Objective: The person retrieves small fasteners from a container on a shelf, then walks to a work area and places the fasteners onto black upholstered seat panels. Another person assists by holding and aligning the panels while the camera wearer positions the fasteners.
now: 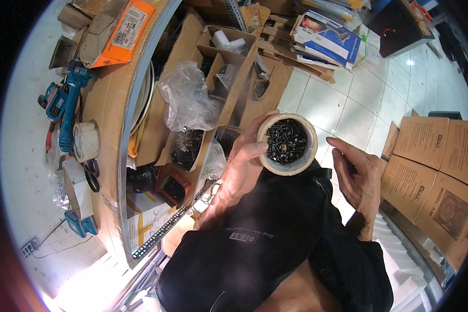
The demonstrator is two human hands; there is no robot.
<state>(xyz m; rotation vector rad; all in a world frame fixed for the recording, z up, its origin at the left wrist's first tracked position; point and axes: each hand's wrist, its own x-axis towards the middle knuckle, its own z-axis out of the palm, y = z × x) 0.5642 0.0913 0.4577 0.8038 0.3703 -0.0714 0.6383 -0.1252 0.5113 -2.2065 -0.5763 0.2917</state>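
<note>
My left hand (243, 160) grips a round, cream-rimmed tub (309, 160) by its left side, with the thumb lying over the rim. The tub's thick wall resembles a tape roll. Inside it lies a heap of small black screws (286, 141). To the right of the tub, and apart from it, my right hand (358, 174) hovers with the index finger stretched out and the other fingers loosely curled. I see nothing held in it.
On the left, a shelf holds a divided cardboard box (229, 99) with plastic bags (188, 99) and small hardware. A teal power tool (70, 109) and a tape roll (86, 141) lie on its cardboard-covered top. Cartons (426, 171) stand right; brochures (327, 39) are stacked at the back.
</note>
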